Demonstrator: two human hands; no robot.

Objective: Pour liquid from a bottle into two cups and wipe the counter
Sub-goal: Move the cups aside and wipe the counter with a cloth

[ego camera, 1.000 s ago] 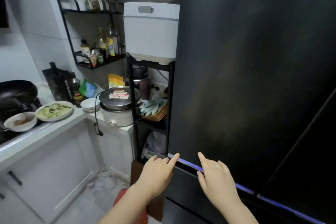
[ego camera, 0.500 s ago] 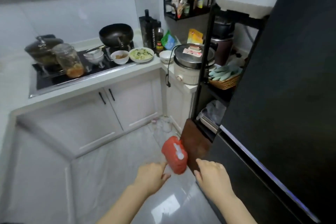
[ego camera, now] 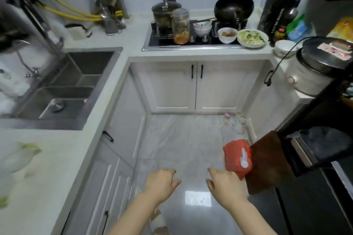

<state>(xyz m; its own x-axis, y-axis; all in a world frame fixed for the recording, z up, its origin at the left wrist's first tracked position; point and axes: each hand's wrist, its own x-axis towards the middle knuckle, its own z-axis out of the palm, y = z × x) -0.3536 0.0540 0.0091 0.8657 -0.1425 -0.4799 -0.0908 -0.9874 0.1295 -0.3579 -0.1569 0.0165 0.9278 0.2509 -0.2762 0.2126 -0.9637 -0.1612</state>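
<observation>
Well, both hands hang over the floor holding nothing: the left grip (ego camera: 162, 181) and the right grip (ego camera: 224, 182) show loosely curled fingers. No bottle or cups can be picked out. The desk (ego camera: 57, 158) lies left of the left grip. Far ahead, a black bag (ego camera: 276, 16) bears white lettering too blurred to read.

The black knife block (ego camera: 276, 13) carries vertical white lettering, too blurred to read.

The one camera sat on the person's head, looking down at the floor (ego camera: 181, 139) and counter (ego camera: 57, 158).
</observation>
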